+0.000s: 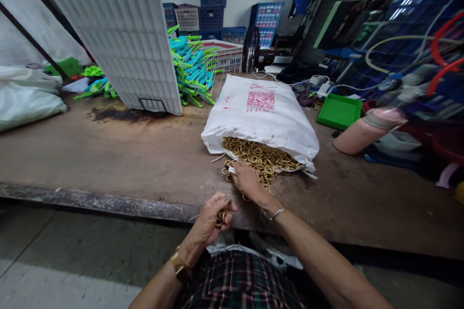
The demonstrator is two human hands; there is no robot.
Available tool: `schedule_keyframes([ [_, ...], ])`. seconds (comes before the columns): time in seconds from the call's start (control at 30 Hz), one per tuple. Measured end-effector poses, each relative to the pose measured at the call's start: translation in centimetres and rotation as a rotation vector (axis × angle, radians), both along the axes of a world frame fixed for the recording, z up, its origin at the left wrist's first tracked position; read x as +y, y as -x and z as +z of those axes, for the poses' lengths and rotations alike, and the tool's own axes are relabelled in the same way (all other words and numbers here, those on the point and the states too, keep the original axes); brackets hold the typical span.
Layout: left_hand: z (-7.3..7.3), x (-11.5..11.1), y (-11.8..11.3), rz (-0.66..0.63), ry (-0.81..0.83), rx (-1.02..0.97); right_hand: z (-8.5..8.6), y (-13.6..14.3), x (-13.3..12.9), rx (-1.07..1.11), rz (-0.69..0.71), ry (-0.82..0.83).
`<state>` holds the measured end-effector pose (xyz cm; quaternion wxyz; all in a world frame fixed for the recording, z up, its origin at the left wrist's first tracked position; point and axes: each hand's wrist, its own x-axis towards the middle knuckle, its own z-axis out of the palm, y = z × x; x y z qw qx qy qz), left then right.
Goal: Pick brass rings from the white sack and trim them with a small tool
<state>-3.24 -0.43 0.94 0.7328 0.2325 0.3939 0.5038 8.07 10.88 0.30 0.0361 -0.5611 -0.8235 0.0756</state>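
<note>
Monitoring remotely, I saw the left hand (209, 218) curled around brass rings (221, 218); the right hand (248, 182) touched the ring pile (261, 157) at twelve o'clock, grip indiscernible.

And it's gold on the rings (258, 155), red QR print (261, 101) on the white sack (290, 128), bright green tray (339, 112), pale pink bottle (360, 131), dark plaid clothing (239, 280)

The white sack (266, 125) bears a red QR code (261, 101) and illegible characters (253, 110).

Gold-coloured rings (261, 156), probably metal, loosely heaped at the mouth of a white sack (271, 119)
</note>
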Motion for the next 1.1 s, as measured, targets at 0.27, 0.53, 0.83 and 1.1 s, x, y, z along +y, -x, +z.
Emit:
schedule_keyframes([
  [0.27,-1.1,0.2,0.7,-0.012,0.106,-0.181,-0.7,0.3,0.5,0.007,-0.019,-0.02],
  [0.53,-0.7,0.6,0.7,0.004,0.137,-0.208,-0.9,0.0,0.2,0.113,0.02,-0.065],
  [0.83,-1.4,1.2,0.5,0.203,-0.066,0.387,0.4,-1.2,-1.2,0.707,-0.14,0.23],
  [1.1,-0.9,1.1,-0.1,0.206,-0.431,0.835,1.6,-1.9,-4.6,1.158,-0.321,0.908],
])
